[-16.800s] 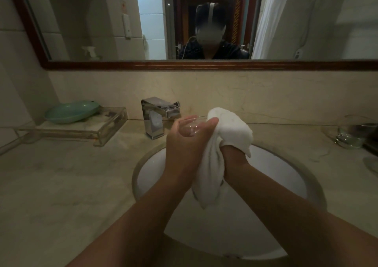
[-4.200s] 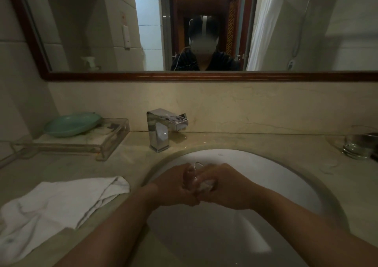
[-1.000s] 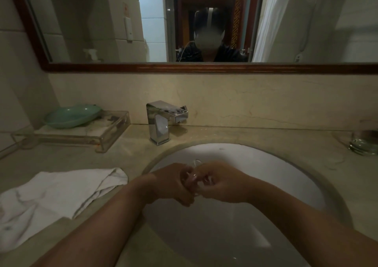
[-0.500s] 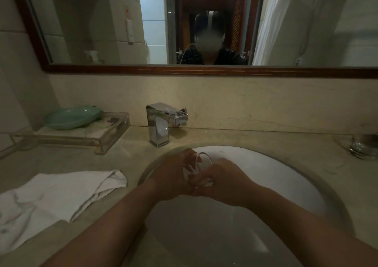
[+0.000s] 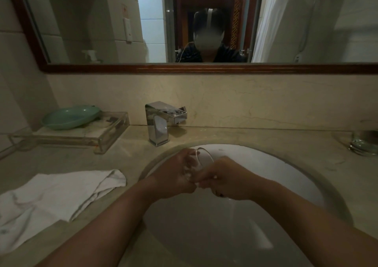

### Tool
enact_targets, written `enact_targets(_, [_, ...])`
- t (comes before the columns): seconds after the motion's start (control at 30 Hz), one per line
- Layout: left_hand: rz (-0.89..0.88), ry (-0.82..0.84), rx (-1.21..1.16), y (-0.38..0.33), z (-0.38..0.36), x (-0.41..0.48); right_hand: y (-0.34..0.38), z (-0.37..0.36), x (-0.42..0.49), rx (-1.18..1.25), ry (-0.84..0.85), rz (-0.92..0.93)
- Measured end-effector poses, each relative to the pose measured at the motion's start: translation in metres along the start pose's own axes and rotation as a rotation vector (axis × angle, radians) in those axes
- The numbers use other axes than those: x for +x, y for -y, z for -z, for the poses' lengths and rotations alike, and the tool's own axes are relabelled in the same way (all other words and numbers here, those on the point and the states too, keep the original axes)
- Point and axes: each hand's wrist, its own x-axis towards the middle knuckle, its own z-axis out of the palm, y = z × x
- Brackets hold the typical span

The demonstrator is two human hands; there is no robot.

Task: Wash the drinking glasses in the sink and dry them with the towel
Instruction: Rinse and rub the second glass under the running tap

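Lowered into the sink [image 5: 286, 174] since the earliest frame, the drinking glass [image 5: 201, 160] is gripped between both hands, rim tilted up: the left hand [image 5: 173, 176] is curled round its side, the right hand [image 5: 227, 179] round its lower part. The sink is set in a beige marble countertop [image 5: 255, 136]. The towel [image 5: 51, 197], no longer held, is spread by the counter's left edge; a second glass [image 5: 364, 144] stands at its right edge. A chrome faucet [image 5: 159, 123] is mounted behind the sink, below a wood-framed mirror [image 5: 204, 68].
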Motion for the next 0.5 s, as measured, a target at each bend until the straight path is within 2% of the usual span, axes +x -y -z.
enact_targets(0.1, [-0.016,0.092,-0.113,-0.005,0.001,-0.003,0.000,0.012,-0.008,-0.027,-0.031,0.059])
enact_targets(0.17, [-0.011,0.133,-0.088,-0.003,-0.001,-0.002,0.001,0.010,-0.008,-0.095,-0.035,0.058])
enact_targets(0.3, [0.017,-0.028,0.035,-0.002,0.002,-0.001,0.003,-0.006,-0.002,-0.264,0.039,0.051])
enact_targets(0.5, [-0.068,-0.147,-0.027,-0.009,-0.009,0.005,0.010,-0.004,-0.002,0.086,-0.087,-0.056])
